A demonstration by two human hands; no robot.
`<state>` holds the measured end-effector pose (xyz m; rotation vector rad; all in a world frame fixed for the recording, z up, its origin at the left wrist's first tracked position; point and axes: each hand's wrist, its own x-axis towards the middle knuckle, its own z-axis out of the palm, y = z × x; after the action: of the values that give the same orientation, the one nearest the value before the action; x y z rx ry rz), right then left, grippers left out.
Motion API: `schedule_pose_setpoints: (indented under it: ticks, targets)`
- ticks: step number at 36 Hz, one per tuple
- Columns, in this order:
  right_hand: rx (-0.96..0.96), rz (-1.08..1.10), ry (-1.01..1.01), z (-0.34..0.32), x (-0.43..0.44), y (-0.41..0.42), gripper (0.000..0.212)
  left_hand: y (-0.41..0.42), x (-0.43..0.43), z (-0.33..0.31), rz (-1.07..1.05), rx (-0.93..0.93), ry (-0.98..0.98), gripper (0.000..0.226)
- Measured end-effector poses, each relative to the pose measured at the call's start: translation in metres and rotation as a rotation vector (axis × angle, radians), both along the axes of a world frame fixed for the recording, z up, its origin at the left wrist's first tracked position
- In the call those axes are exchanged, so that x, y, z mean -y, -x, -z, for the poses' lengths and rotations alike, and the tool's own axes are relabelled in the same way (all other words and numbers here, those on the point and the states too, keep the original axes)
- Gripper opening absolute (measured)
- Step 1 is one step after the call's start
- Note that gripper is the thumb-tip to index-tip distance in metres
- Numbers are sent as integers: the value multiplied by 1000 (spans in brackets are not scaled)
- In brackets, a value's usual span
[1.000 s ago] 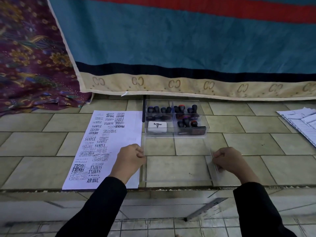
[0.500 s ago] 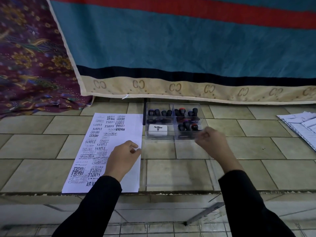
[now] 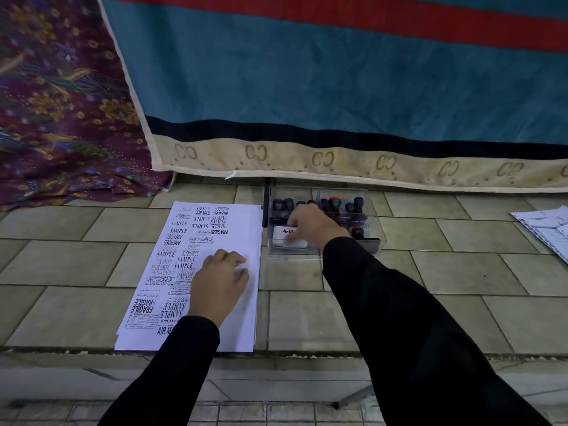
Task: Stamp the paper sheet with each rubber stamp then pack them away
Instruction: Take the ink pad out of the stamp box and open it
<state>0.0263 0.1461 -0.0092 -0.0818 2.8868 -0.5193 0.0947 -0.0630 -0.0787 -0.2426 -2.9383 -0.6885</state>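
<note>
Grey-green tiled counter (image 3: 461, 256), teal blanket (image 3: 307, 87) hung behind: the white paper sheet (image 3: 242, 235), crowded with black impressions, is held flat by the left grip (image 3: 219, 278), fingers loosely bent and holding nothing. The right grip (image 3: 310, 226) is laid on the white Artline ink pad (image 3: 284, 231) inside the clear plastic box (image 3: 295, 256), beside the dark-handled rubber stamps (image 3: 335, 202); whether the pad is clasped cannot be told. Packing away is judged to be in hand; next, the pad must be seated and the flat clear lid (image 3: 307, 318) fitted.
</note>
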Motion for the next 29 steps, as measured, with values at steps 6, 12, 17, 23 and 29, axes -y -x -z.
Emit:
schedule_pose_setpoints:
  ticks: [6,12,17,23,29]
  targets:
    - [85,-73,-42,-1,-3,11,48,2,2,-1,7,41,1,25]
    - [46,-158,-159,5,-6,17,45,3,2,-3,15,50,4,24]
    - [57,-170,-161,7,-10,19,52,4,1,-4,22,51,6,25]
    - [11,-149,-78,9,-17,16,36,4,2,-4,24,54,1,24]
    - [27,-102,23,6,-24,13,28,4,2,-4,24,57,4,24]
